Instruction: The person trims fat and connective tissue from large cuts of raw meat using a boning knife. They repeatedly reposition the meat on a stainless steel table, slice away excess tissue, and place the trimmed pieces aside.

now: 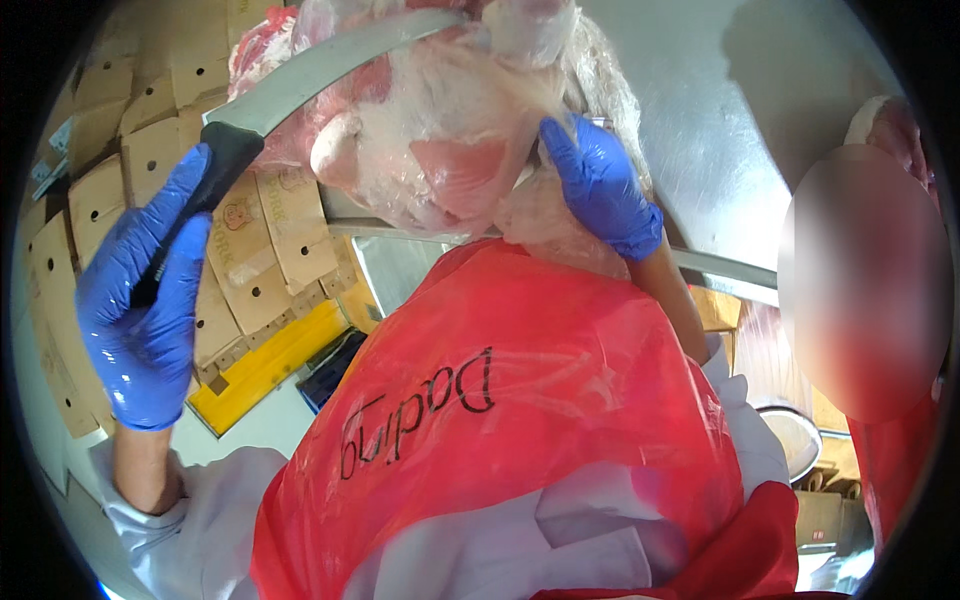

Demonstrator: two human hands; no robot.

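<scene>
My left hand (145,290), in a blue glove, grips the black handle of a long curved knife (330,60). Its blade reaches up and right across the top of a large piece of raw pink meat (430,140) wrapped in clear plastic. My right hand (600,185), also blue-gloved, pinches the plastic wrap at the meat's right side. The meat lies at the near edge of a steel table (720,110). A red plastic apron (500,400) over white sleeves covers my front below.
Stacked brown cardboard boxes (110,190) fill the left side, with a yellow pallet edge (270,365) below them. Another person in red stands at the right edge (900,450), with more meat (890,125) on the table beside them.
</scene>
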